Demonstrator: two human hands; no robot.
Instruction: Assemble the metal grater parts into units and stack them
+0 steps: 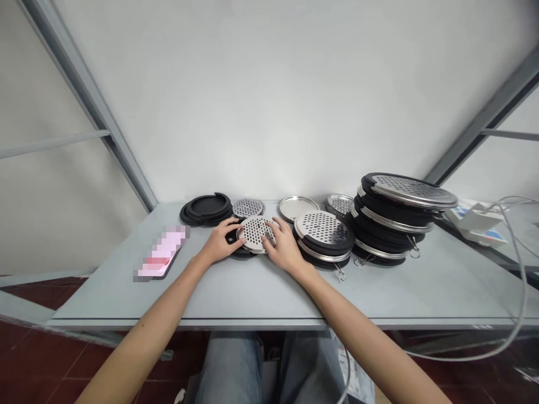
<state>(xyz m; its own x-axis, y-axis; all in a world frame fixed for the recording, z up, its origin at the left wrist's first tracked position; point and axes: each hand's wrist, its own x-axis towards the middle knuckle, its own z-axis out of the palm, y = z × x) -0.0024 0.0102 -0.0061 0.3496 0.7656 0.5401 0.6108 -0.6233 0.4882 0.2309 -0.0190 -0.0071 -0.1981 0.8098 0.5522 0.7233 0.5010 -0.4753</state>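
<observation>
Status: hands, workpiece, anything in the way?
Left hand, right hand: fingers on round perforated silver metal disc. Disc above black part, mostly hidden. Nothing seen blocking; round black-and-silver stack close on right.

Beyond fingers [274, 229]: we see pale wall [269, 101] | left of fingers, nearer us: phone [165, 252], pinkish screen, pixelated | under fingers: grey tabletop [252, 297] | far right of fingers: white-and-blue boxes [484, 223], looping white cable [523, 286] | below fingers: dark red floor [54, 362]

The left hand [219, 242] and right hand [286, 247] touch a perforated disc [254, 232], grip unclear.
</observation>
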